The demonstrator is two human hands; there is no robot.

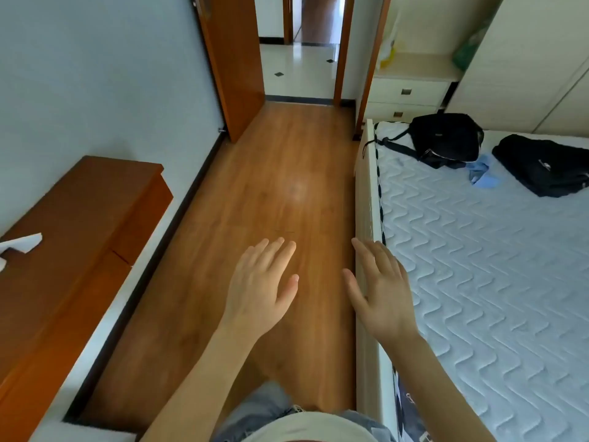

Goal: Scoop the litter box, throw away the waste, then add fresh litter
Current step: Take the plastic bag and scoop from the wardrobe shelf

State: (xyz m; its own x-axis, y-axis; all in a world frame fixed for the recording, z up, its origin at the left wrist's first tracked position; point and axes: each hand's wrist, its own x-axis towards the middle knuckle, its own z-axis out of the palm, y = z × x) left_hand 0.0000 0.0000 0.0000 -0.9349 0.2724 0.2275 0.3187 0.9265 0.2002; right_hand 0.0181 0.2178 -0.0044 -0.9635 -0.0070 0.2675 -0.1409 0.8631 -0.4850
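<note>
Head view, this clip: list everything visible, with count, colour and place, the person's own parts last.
door: 1, brown wood, open, far left
cabinet: 1, brown, along left wall
paper: 1, white, crumpled, on the cabinet
floor: wood, centre
mattress: 1, pale blue quilted, right
bags: 2, black, on the mattress
cloth: 1, light blue, between the bags
drawers: 2, cream, beyond the bed
litter box, scoop: none in view
left hand: open, over the floor
right hand: open, over the bed edge

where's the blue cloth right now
In the head view the blue cloth lies on the mattress at the right, between the two black bags.
</note>
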